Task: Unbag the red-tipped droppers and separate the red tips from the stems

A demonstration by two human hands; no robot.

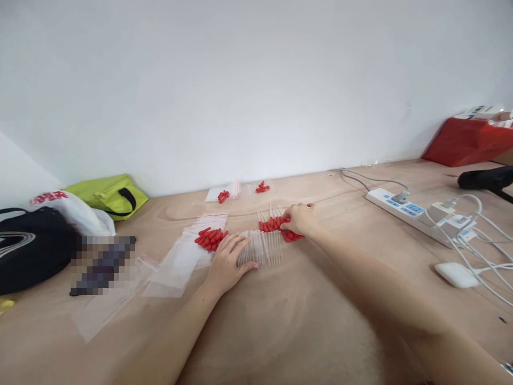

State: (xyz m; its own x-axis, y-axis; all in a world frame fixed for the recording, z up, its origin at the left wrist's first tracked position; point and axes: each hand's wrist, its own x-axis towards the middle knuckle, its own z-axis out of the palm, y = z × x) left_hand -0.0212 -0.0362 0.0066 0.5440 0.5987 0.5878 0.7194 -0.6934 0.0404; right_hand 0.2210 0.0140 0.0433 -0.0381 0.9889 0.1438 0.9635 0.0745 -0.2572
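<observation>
A row of clear thin tubes [262, 250] lies side by side on the wooden table. My left hand [227, 259] rests flat on the row's left end, fingers stretched out. Farther back my right hand [299, 219] has its fingers curled down onto a cluster of red rubber caps [271, 224] fitted to more tubes. Whether it holds one I cannot make out. A loose pile of red caps [210, 238] lies just left of my left hand, on clear plastic bags [182, 259].
Two small bags with red caps [240, 191] lie by the wall. A black bag [28, 247], a white bag and a green pouch [110, 195] sit at left. A power strip [404, 209] with cables, a white charger [456, 274] and a red bag [467, 141] are at right.
</observation>
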